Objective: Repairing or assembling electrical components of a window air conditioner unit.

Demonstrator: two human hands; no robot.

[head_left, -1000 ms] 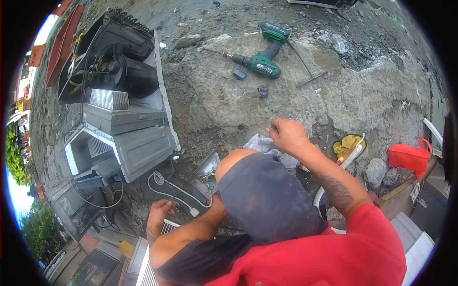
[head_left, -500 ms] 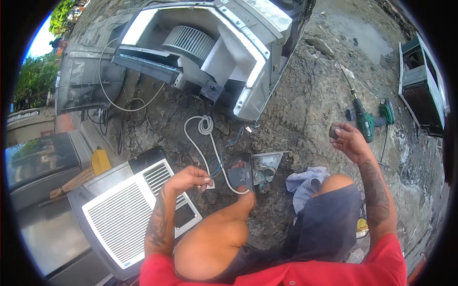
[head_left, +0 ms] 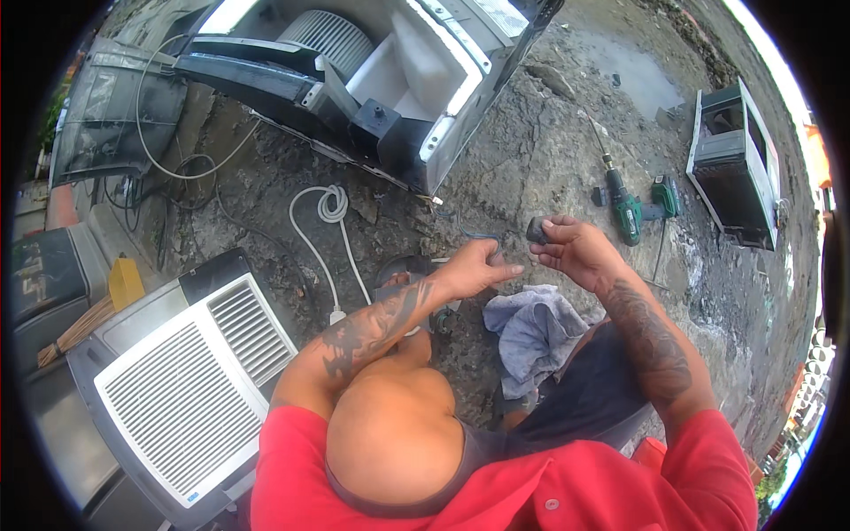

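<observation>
My right hand [head_left: 580, 254] is closed, pinching a small dark roundish object [head_left: 537, 231] whose kind I cannot make out. Opposite it, a short gap away, my left hand [head_left: 478, 268] reaches across with thumb and finger apart and nothing visible between them. A thin blue wire [head_left: 464, 231] comes from the opened air conditioner unit [head_left: 390, 142] and passes just beyond the left thumb. Under my left forearm a white power cord [head_left: 310, 239] with a loop lies on the ground. The metal part by my foot is mostly hidden by that arm.
A white louvred front panel [head_left: 173, 398] lies at the left. Between my knees hangs a grey cloth [head_left: 536, 332]. A green cordless drill [head_left: 629, 212] rests on rough ground at the right, with a metal housing [head_left: 730, 168] beyond. A yellow-topped broom [head_left: 128, 283] is at far left.
My left hand has moved right and forward, and its fingers have parted. The right hand has come left with the dark object, so the hands are now close together. The view has shifted.
</observation>
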